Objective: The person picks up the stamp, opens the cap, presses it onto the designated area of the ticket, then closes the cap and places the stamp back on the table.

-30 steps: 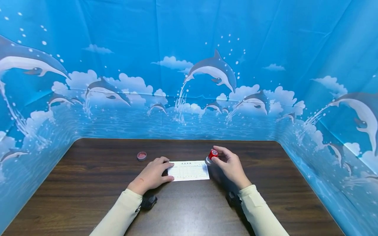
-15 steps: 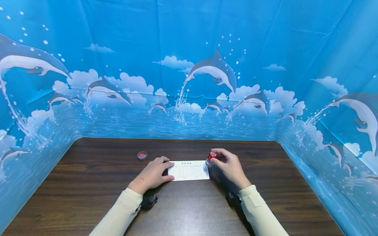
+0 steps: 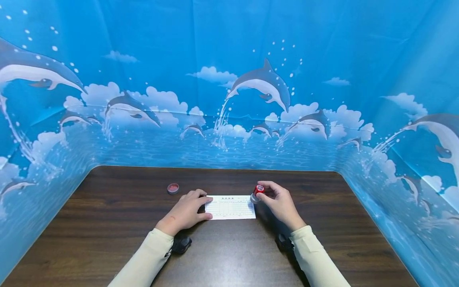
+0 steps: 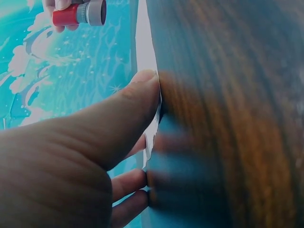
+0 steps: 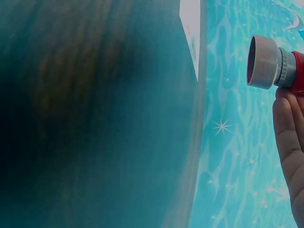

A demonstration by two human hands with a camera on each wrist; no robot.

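A white printed form (image 3: 231, 209) with a ruled grid lies flat on the table. My left hand (image 3: 186, 212) rests at its left end, thumb and fingertips pressing the paper down; in the left wrist view the thumb (image 4: 128, 102) lies on the paper's near edge. Over the form's upper right corner, my right hand (image 3: 281, 205) holds a round stamp (image 3: 259, 189) by its red handle. Both wrist views show the stamp raised off the table, its pale round base (image 5: 264, 62) facing the tabletop. The stamp's printing face is mostly hidden.
A small round ink pad (image 3: 173, 188) with a red surface sits on the dark wooden table (image 3: 125, 215), beyond and left of my left hand. A blue dolphin-print curtain (image 3: 161, 139) borders the table at the back and sides.
The stamp has shifted slightly toward me over the form's corner, with the right hand following. My left hand stays at the paper's left end. The head view has turned a little.
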